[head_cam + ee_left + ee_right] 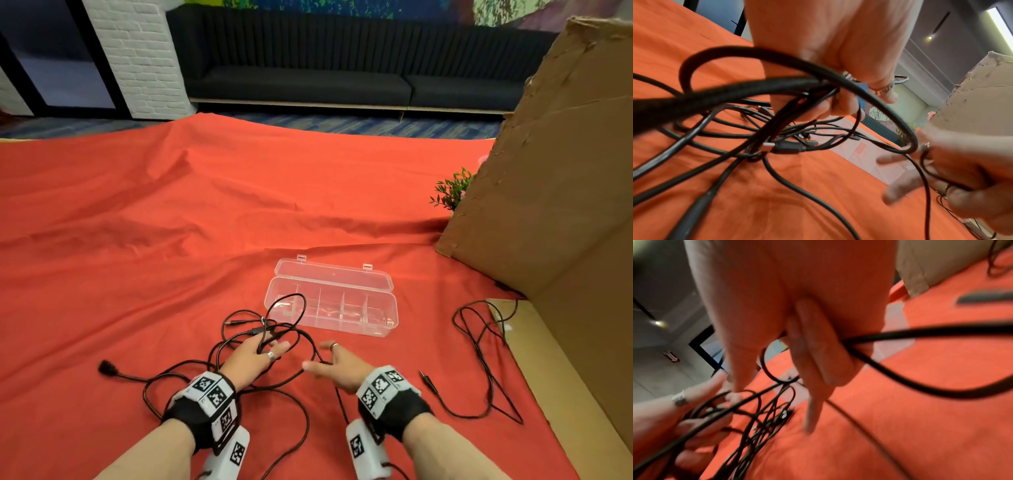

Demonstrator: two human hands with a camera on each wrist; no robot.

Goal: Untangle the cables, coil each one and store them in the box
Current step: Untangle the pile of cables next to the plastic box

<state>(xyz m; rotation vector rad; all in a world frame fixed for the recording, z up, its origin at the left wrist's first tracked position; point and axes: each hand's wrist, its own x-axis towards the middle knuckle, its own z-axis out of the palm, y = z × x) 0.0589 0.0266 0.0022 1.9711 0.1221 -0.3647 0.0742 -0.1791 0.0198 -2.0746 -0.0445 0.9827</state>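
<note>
Left hand and right hand both gripping tangled black cables, just beside the open clear box on the red cloth.

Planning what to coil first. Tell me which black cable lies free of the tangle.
The loose cable right of the clear box, by the cardboard. It lies alone on the cloth; the others knot together in the hands.

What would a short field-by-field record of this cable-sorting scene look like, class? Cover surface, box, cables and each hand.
surface: red cloth
box: clear plastic box, lid open, dividers inside, no coiled cable stored
tangle: black cable tangle, one loop lying over the box's left end
separate cable: loose black cable lying right of the box
left hand: grips the tangle
right hand: pinches one strand
</note>
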